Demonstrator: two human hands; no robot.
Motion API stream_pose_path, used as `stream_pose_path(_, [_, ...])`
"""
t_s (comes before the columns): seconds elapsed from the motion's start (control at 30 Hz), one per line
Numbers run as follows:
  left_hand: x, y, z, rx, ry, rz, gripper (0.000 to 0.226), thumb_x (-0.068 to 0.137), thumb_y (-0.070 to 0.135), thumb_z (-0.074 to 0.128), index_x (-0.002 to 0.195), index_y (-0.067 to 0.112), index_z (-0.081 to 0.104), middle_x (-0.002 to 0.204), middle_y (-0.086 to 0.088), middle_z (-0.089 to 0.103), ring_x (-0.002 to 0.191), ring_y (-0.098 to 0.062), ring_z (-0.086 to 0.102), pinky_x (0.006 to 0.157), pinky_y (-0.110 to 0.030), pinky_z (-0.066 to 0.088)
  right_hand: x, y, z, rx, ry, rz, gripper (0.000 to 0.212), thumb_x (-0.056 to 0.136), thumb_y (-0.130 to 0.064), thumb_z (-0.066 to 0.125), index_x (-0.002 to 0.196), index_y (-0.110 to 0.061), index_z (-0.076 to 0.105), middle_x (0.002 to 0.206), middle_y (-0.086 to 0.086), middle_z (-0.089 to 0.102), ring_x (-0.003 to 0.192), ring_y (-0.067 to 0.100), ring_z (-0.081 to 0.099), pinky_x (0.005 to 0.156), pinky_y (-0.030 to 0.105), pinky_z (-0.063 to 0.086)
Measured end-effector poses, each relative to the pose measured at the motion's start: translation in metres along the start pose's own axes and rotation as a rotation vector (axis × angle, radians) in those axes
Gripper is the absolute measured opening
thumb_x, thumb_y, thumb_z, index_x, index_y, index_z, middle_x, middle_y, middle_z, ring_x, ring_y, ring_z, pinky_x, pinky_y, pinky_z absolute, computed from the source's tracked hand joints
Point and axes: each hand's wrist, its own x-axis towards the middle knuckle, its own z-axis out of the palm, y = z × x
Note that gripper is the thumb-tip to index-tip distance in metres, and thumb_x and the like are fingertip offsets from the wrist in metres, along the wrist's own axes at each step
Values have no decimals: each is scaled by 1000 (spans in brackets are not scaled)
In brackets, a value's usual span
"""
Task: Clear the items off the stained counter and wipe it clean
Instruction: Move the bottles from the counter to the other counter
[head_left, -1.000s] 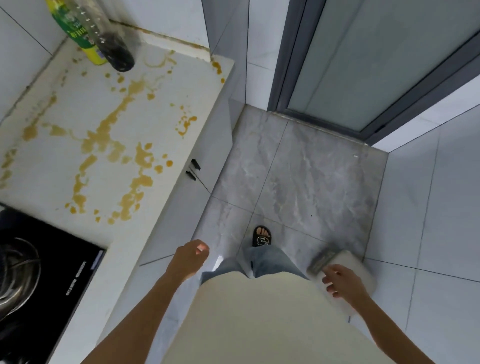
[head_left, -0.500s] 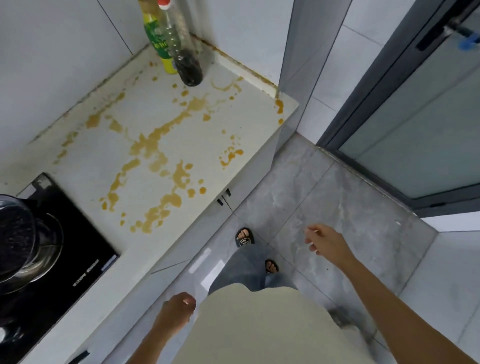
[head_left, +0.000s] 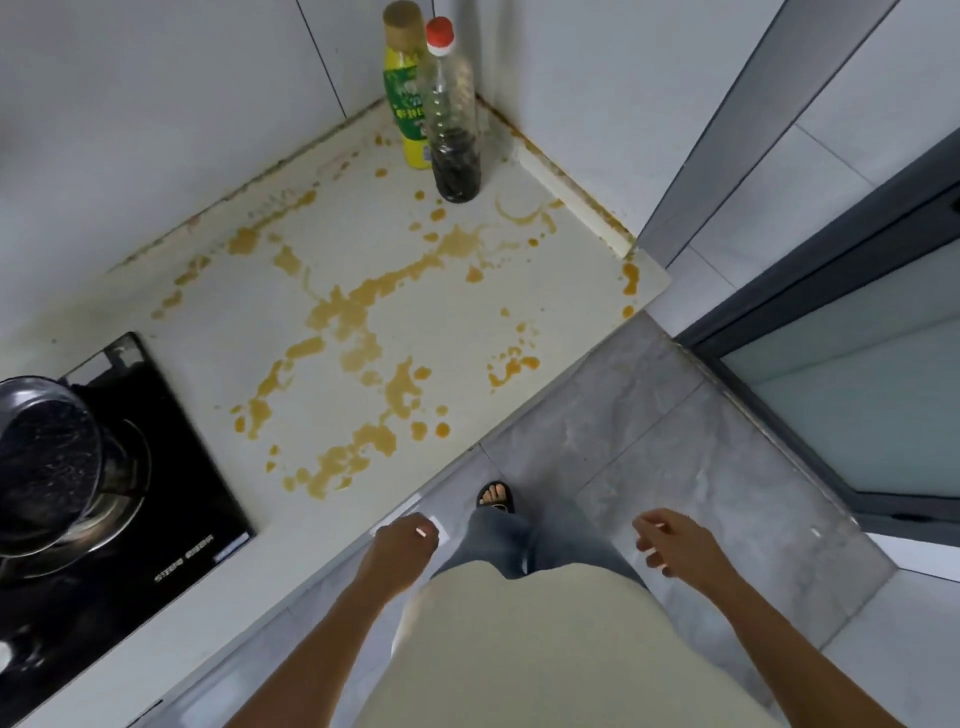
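Hands, lower frame, forearms extended: left hand (head_left: 402, 543) loosely curled, empty, at counter (head_left: 467, 322) edge; right hand (head_left: 675, 543) relaxed, empty.

I'm seeing a smooth cream stone-like counter (head_left: 467, 332), a clear plastic bottle (head_left: 453, 114), and a glossy black glass hob (head_left: 171, 467).

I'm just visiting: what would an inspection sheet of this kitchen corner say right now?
Surface: white counter covered in orange-brown stains.
Job's things: yellow-green bottle and clear bottle with red cap stand upright in the far corner, side by side; no cloth seen.
Clutter: steel pot on the black cooktop.
Hands: left hand and right hand loosely curled, holding nothing, off the counter.
Cables: nothing seen.
Surroundings: grey tiled floor, sliding door at right.
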Motion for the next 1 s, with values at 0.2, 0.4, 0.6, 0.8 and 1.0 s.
stream_pose_path(0.2, [18, 63, -15, -41, 5, 124, 19, 105, 27, 56, 111, 22, 73, 99, 0, 76, 99, -25, 75, 86, -35, 58, 16, 12, -35, -44, -16, 96, 17, 103, -27, 61, 110, -12, 67, 91, 10, 75, 72, 23, 68, 63, 28, 50])
stream_pose_path(0.4, [24, 89, -10, -79, 42, 94, 23, 104, 23, 50, 109, 24, 72, 104, 0, 77, 98, -22, 74, 84, -29, 56, 51, -25, -78, -127, -33, 42, 17, 103, -27, 59, 110, -14, 68, 92, 8, 75, 72, 20, 69, 63, 26, 51])
stream_pose_path(0.6, [13, 74, 14, -207, 71, -93, 15, 103, 27, 61, 110, 25, 74, 104, -1, 78, 101, -24, 75, 94, -40, 61, 91, -94, -107, -221, -91, -157, 17, 104, -32, 56, 109, -19, 67, 91, -1, 75, 79, 17, 73, 69, 25, 56])
stream_pose_path(0.8, [8, 71, 28, -313, 147, -148, 23, 102, 14, 59, 92, 31, 72, 91, 8, 79, 83, -14, 76, 86, -33, 62, 107, -181, -110, -200, -152, -385, 13, 103, -37, 57, 97, -35, 69, 86, -15, 75, 76, 5, 73, 74, 31, 56])
stream_pose_path(1.0, [48, 125, -48, -567, 280, 9, 15, 93, 22, 65, 93, 36, 73, 81, 7, 79, 73, -13, 75, 81, -41, 61, 117, -277, -91, -87, -83, -574, 17, 99, -43, 61, 114, -36, 67, 103, -17, 73, 95, 3, 70, 88, 33, 59])
